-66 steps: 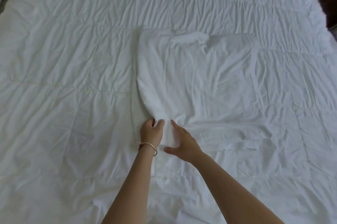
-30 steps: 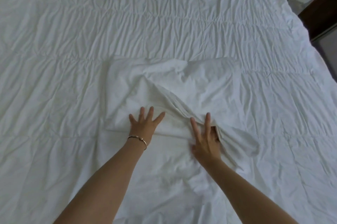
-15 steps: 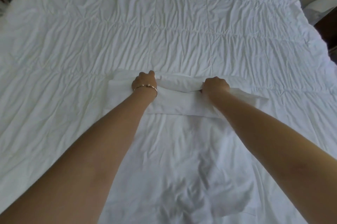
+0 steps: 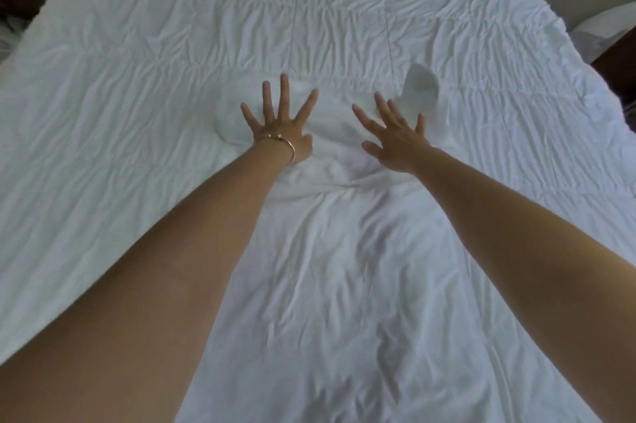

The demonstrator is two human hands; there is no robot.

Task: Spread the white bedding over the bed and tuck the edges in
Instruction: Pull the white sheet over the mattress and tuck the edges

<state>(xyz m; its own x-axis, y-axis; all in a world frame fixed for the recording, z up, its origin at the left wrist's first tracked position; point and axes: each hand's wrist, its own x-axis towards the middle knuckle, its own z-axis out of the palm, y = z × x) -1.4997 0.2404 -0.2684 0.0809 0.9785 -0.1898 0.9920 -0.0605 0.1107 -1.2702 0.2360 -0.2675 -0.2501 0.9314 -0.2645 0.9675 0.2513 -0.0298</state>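
Still in the spreading step: both the left hand [image 4: 278,126] and right hand [image 4: 395,137] are pressing, grip released and fingers splayed, on the bunched wrinkled white bedding [image 4: 337,161] mid-frame, so flattening that raised flap [image 4: 421,88] probably comes next.

Your white bedding [image 4: 344,26] with ruched, puckered quilting, white folded cloth [image 4: 344,133], your gold bracelet [image 4: 285,142], dark furniture [image 4: 616,75] far right

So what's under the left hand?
The left hand lies flat, fingers spread, on a rumpled white cloth atop the quilt. Anything beneath the cloth is covered.
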